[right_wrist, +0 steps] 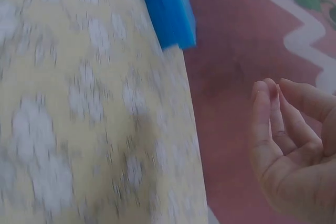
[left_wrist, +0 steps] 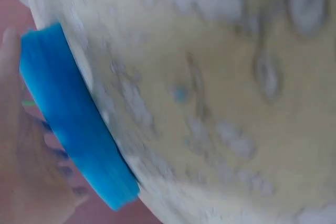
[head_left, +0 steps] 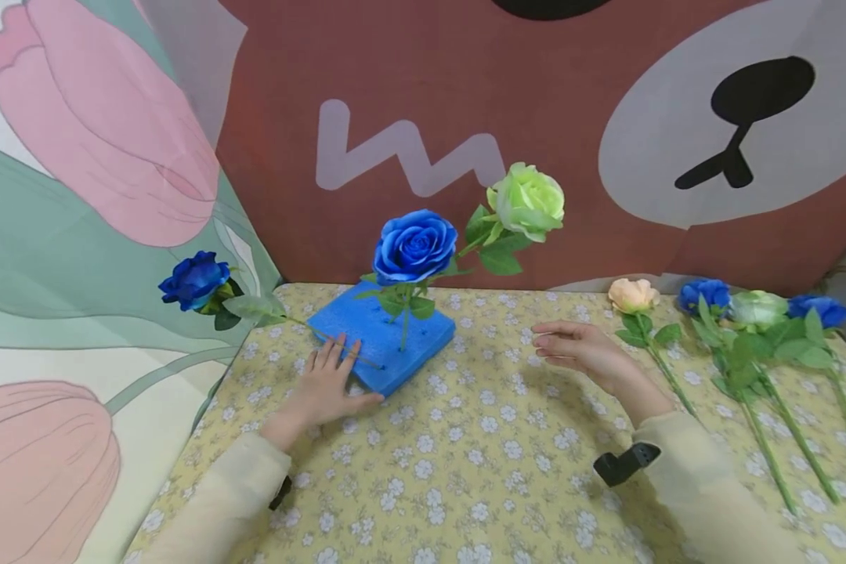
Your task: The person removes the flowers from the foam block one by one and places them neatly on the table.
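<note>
Plainly, the head view sets the blue foam block (head_left: pixel 375 338) toward the back left of the floral-clothed table (head_left: pixel 465 470), its rear side near the back edge by the brown wall (head_left: pixel 395 70). Left of the block, a narrow strip of cloth runs to the table's left edge; in front and to the right, a broader stretch of cloth gives room. Farther right of the block lie four loose flowers: a peach rose (head_left: pixel 634 296), a second blue rose (head_left: pixel 705 298), a pale green rose (head_left: pixel 757 308) and a third blue rose (head_left: pixel 818 310). Above the block stand a bright blue rose (head_left: pixel 416 247) and a lime rose (head_left: pixel 529 202), while a dark blue rose (head_left: pixel 193 280) leans far out past its left side. The left hand (head_left: pixel 327 388) rests on the block's front left part, fingers straight and spread, thumb at the near corner. The right hand (head_left: pixel 585 352) hangs right of the block, loosely bent, holding nothing.

From the left wrist, the block's side shows with the hand alongside, partly hidden.

From the right wrist, the block's corner is well apart from the right hand, whose softly curved fingers come near the thumb with nothing between.
</note>
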The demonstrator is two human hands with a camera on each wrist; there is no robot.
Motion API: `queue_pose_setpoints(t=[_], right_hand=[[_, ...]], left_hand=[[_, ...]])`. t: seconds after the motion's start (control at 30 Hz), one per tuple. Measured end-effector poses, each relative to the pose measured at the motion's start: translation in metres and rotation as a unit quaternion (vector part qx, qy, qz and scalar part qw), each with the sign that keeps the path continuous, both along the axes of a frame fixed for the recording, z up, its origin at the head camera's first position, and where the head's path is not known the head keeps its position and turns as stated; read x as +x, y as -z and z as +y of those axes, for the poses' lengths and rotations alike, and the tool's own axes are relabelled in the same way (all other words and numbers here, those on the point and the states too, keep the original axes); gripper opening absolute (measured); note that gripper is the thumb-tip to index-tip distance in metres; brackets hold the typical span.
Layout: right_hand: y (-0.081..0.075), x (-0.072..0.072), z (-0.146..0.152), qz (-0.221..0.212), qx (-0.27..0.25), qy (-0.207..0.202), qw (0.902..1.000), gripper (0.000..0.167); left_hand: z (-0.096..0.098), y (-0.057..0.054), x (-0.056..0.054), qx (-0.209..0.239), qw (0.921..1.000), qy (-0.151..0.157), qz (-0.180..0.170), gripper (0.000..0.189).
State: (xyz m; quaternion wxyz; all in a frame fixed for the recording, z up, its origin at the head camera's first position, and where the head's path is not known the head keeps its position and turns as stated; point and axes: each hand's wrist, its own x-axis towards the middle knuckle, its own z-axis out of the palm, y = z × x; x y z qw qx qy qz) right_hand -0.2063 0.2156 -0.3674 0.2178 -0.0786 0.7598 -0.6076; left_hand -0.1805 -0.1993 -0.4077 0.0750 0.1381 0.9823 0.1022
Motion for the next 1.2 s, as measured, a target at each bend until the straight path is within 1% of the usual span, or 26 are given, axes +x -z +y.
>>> queue_pose_setpoints(t=[0.1,0.2,0.33,0.47,0.57,0.67,0.83,0.93,1.07,1.13,1.2], right_hand=[[0.003,-0.003,-0.016,-0.001,-0.007,-0.007,0.9999,0.055],[0.005,-0.004,-0.031,-0.001,-0.012,-0.006,0.9999,0.053],[0.006,-0.004,-0.051,0.006,-0.019,0.001,0.9998,0.05],[0.006,-0.004,-0.069,0.009,-0.033,0.01,0.9994,0.046],[0.005,-0.004,-0.082,0.004,-0.041,0.022,0.9989,0.044],[0.004,-0.004,-0.093,0.006,-0.054,0.026,0.9982,0.043],[0.004,-0.004,-0.112,0.03,-0.071,0.025,0.9967,0.043],[0.005,-0.006,-0.121,0.04,-0.07,0.029,0.9963,0.041],[0.009,-0.008,-0.134,0.035,-0.073,0.038,0.996,0.04],[0.011,-0.008,-0.14,0.036,-0.067,0.042,0.9963,0.039],[0.015,-0.009,-0.144,0.047,-0.049,0.04,0.9969,0.039]], left_hand=[[-0.008,-0.002,-0.007,0.006,0.9997,0.023,0.004,0.106],[-0.016,-0.003,-0.014,0.002,0.9993,0.037,0.007,0.104],[-0.026,-0.003,-0.02,0.004,0.9995,0.032,0.005,0.101],[-0.03,-0.002,-0.022,0.013,0.9997,0.017,-0.01,0.098],[-0.03,-0.001,-0.023,0.012,0.9997,0.012,-0.016,0.098],[-0.029,-0.001,-0.022,0.013,0.9998,0.01,-0.012,0.097],[-0.025,0.0,-0.02,0.003,0.9999,-0.001,-0.01,0.097],[-0.022,0.0,-0.018,-0.002,0.9999,-0.007,-0.008,0.097],[-0.019,0.001,-0.015,-0.006,0.9999,-0.013,0.001,0.097],[-0.018,0.002,-0.014,-0.008,0.9998,-0.015,0.01,0.097],[-0.016,0.004,-0.012,-0.006,0.9996,-0.017,0.023,0.098]])
